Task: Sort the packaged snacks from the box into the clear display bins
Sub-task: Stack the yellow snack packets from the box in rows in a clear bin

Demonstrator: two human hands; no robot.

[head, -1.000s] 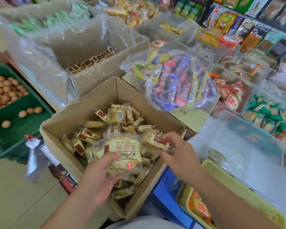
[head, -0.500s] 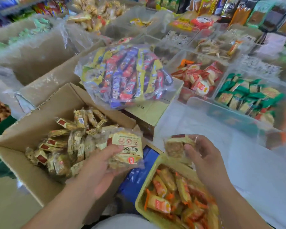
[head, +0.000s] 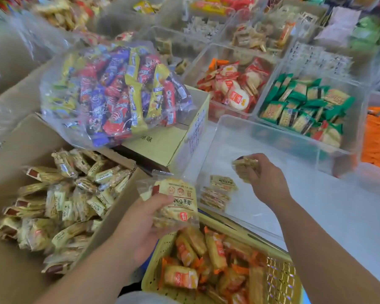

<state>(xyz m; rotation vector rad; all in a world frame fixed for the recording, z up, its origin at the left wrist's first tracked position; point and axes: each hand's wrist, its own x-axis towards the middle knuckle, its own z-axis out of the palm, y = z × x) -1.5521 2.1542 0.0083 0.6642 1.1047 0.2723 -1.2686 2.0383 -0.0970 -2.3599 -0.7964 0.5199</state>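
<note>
**Right hand over clear bin, left holding a snack pack**

Right hand (head: 264,178) sits over the near clear bin (head: 272,137), fingers (head: 248,170) pinching a small bunch of tan snack packets (head: 242,165). Two more packets (head: 219,189) lie flat on the bin floor, just left of and below that hand. Rest of the bin floor is bare.

Left hand (head: 145,224) is between the cardboard box (head: 31,137) and the bin, fingers curled around a larger clear pack with a yellow label (head: 176,202), thumb across its front face.

Box at left holds a loose pile of the same tan packets (head: 59,202).

Yellow mesh basket (head: 276,273) near the body holds orange-wrapped snacks. A clear bag of mixed purple, red and yellow bars (head: 116,93) rests on a closed carton (head: 173,137) behind the box. Neighbouring bins hold red-white packs (head: 233,88) and green packs (head: 303,104).
</note>
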